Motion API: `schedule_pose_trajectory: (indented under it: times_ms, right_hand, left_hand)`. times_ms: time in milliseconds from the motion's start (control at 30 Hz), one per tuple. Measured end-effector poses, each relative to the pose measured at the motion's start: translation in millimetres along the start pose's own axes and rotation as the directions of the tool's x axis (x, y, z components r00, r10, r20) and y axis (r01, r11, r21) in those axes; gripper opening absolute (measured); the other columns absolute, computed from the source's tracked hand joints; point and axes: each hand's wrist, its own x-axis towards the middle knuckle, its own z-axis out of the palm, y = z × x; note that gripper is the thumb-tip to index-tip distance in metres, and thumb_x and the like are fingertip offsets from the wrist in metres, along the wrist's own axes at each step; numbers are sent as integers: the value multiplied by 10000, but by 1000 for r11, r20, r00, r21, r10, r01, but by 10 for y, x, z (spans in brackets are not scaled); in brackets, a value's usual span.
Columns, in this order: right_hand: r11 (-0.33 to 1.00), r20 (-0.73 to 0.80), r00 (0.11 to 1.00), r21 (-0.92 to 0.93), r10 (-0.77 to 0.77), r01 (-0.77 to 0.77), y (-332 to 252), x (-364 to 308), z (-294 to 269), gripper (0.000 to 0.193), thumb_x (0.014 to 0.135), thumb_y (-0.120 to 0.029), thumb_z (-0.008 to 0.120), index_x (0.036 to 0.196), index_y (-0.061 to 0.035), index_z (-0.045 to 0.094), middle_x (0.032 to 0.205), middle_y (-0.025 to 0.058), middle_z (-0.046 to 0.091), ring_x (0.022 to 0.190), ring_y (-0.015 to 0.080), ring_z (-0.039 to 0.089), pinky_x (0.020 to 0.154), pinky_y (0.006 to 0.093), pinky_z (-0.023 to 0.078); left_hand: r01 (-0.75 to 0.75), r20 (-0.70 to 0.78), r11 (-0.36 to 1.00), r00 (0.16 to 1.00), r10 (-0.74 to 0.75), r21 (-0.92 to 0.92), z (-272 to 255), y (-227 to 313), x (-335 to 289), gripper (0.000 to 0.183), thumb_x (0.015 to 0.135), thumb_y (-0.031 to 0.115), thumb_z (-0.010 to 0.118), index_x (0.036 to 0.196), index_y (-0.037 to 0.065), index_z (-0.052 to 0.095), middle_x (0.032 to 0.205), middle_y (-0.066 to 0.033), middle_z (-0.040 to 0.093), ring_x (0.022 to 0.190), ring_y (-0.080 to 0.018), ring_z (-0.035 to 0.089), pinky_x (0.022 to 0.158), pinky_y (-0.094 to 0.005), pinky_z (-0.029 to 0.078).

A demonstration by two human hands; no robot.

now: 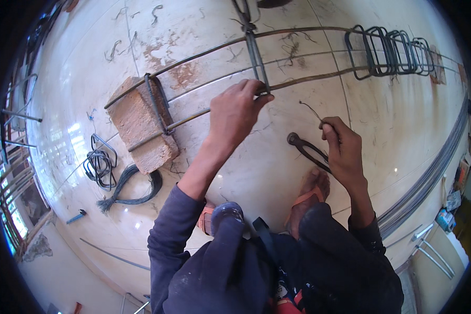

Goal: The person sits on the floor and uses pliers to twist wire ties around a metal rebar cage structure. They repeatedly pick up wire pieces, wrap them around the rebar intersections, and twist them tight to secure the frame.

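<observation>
My left hand grips the near long steel bar of a rebar cage lying on the tiled floor, right where a rectangular stirrup crosses it. My right hand holds dark pincers, jaws pointing left, together with a short piece of thin tie wire that curls up from its fingers. The right hand is below and to the right of the bar, apart from it. Both forearms wear dark sleeves.
A brick props the cage at the left, with another stirrup around it. Several stirrups bunch at the far right. Wire bundles and stirrups lie at left. Long rods run along the right. My sandalled feet stand below.
</observation>
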Motion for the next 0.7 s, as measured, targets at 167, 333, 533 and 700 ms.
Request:
schedule_pose_trajectory:
  times_ms: [167, 333, 533, 700]
  right_hand:
    - [1000, 31, 1000, 20, 1, -2, 76, 12, 2, 139, 956, -133, 510, 959, -16, 585, 731, 120, 589, 652, 225, 575, 623, 323, 461]
    - [999, 90, 995, -35, -36, 39, 76, 27, 108, 106, 934, -141, 519, 946, -53, 578, 777, 168, 633, 704, 375, 622, 623, 422, 474]
    - [995, 270, 960, 50, 70, -86, 96, 153, 444, 152, 942, -173, 507, 937, -41, 582, 659, 158, 606, 635, 364, 613, 617, 422, 467]
    - [934, 314, 931, 238, 186, -267, 8, 314, 648, 204, 954, -190, 491, 947, -14, 594, 611, 101, 583, 567, 220, 582, 587, 361, 444]
  left_hand:
    - [42, 6, 999, 999, -41, -35, 9, 35, 30, 244, 808, 277, 725, 888, 59, 651, 800, -90, 681, 674, -244, 661, 577, -332, 497]
    - [38, -43, 999, 998, -40, -37, 64, 16, 10, 246, 800, 307, 720, 847, 76, 652, 787, -67, 665, 645, -248, 636, 550, -350, 479]
    - [34, -58, 999, 998, -37, -41, 23, 66, 40, 287, 780, 307, 745, 825, 50, 624, 766, -72, 620, 608, -255, 617, 532, -353, 474]
    - [123, -101, 992, 987, -125, -32, 44, 101, 35, 363, 717, 289, 810, 774, 18, 576, 757, -93, 562, 603, -242, 591, 530, -354, 469]
